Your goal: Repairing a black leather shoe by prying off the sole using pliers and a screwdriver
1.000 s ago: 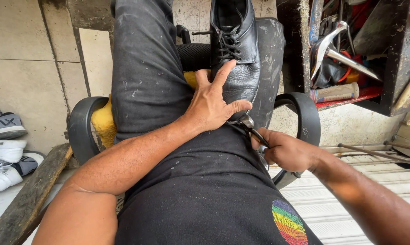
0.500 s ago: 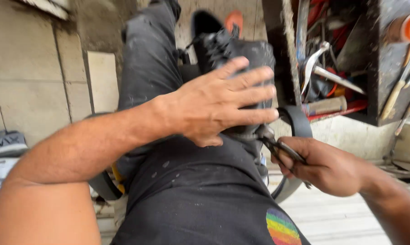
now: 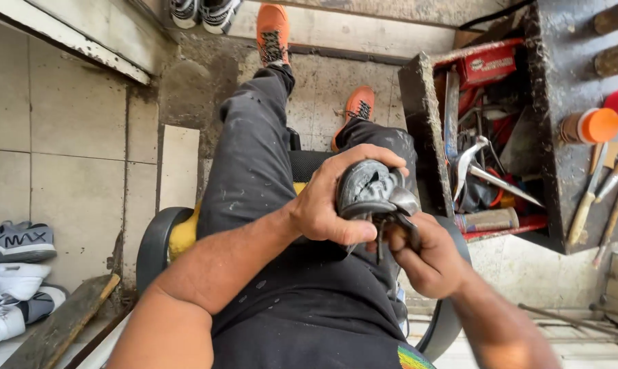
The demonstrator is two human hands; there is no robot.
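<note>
Tiled floor | left hand [image 3: 326, 208] fingers wrapped round shoe [image 3: 367, 191], now sole-up | right hand [image 3: 425, 256] fingers closed on pincers [image 3: 391, 222]

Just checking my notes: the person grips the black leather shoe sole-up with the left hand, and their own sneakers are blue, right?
Not quite: the head view shows orange sneakers, not blue. The left hand does grip the black leather shoe sole-up.

Black shoe [image 3: 367, 188], orange sneakers [image 3: 273, 31], dark speckled trousers [image 3: 254, 150], red toolbox [image 3: 487, 65]

Soft even daylight, no glare; hands [image 3: 364, 219] slightly motion-blurred, edges bend with wide-angle distortion, toolbox [image 3: 487, 137] interior sits shadowed.
</note>
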